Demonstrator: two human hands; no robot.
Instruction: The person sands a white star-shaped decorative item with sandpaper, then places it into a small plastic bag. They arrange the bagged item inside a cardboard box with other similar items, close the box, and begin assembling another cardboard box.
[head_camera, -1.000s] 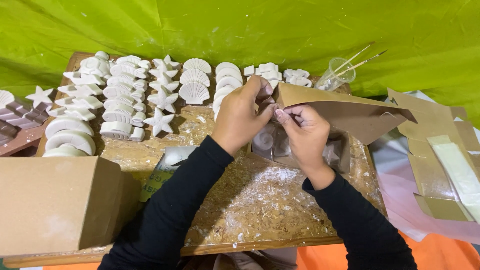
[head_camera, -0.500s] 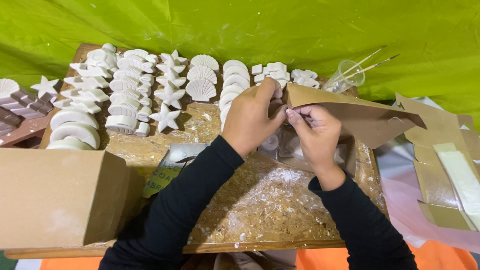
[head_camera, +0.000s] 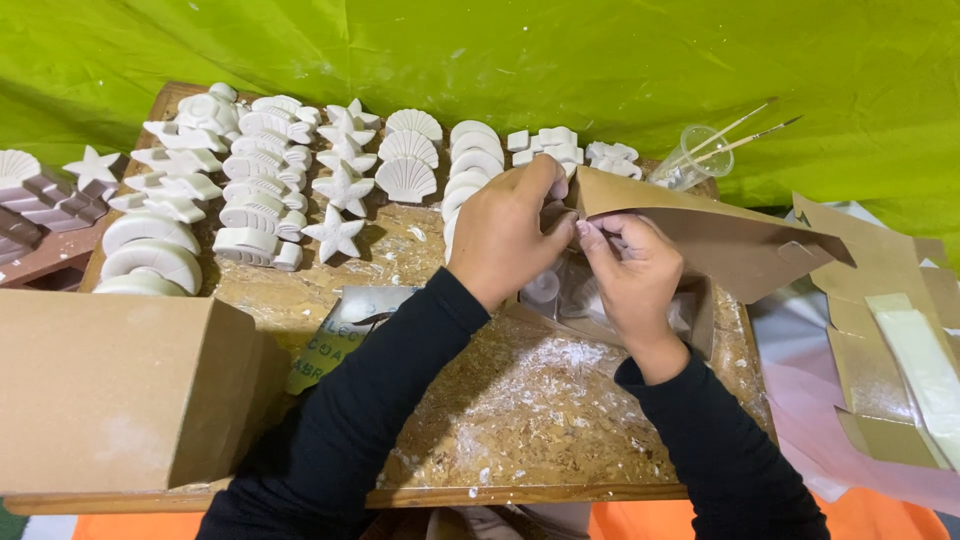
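A small white piece (head_camera: 562, 215), mostly hidden, is pinched between the fingertips of the left hand (head_camera: 505, 235) and the right hand (head_camera: 632, 272), just above an open box (head_camera: 700, 235) at the board's (head_camera: 520, 400) far right; rows of white casts (head_camera: 260, 180) are laid out to the left, well apart
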